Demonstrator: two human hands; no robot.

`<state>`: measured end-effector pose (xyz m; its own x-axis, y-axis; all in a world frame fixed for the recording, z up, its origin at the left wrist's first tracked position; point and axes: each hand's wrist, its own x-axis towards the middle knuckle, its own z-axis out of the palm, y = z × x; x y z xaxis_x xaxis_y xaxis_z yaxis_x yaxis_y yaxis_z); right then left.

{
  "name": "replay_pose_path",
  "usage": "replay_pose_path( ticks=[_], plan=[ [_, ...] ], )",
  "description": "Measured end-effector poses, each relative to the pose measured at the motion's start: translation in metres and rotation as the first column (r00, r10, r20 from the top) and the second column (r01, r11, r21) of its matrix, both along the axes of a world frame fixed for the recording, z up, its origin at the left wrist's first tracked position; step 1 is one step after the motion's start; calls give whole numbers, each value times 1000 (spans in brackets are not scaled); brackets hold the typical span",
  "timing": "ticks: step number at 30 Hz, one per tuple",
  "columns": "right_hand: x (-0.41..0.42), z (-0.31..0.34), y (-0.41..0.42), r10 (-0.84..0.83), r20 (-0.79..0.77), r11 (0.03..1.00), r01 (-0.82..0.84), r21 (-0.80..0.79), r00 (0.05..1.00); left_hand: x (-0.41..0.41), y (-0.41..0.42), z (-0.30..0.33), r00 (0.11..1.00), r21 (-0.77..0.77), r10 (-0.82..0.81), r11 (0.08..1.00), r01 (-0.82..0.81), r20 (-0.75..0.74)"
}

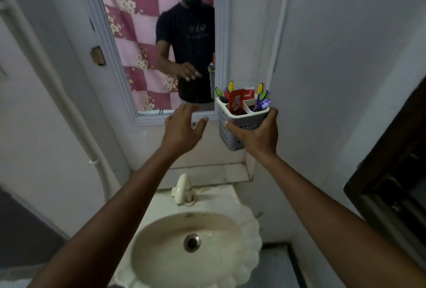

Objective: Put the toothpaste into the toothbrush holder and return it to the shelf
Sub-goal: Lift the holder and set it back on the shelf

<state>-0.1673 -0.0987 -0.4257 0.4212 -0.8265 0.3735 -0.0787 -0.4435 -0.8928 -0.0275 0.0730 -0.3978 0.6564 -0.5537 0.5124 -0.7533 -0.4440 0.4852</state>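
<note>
Grey toothbrush holder [239, 124], upright, gripped by right hand [255, 133]; red toothpaste [236, 103] stands upright inside, end up. Left hand [182, 128] open, empty, left of it.

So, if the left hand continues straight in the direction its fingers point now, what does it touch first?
Most likely the lower frame of the mirror: the open left hand points up and forward at it, with nothing visible between. Depth is unclear, so the gap cannot be judged.
</note>
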Motion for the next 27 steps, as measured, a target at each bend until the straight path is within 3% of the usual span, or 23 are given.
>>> replay_pose_path(
  ticks=[10, 19, 27],
  plan=[
    [-27, 163, -31, 27, 217, 981, 16, -194, 976, -28, -21, 158, 963, -91, 14, 996, 11, 269],
    [-38, 293, -45, 49, 376, 942, 82, -325, 926, -22, -35, 296, 851, -177, 78, 984, 18, 520],
    [-31, 386, -41, 30, 481, 926, 156, -343, 876, 26, -61, 383, 705, -370, 253, 929, 15, 663]
  ],
)
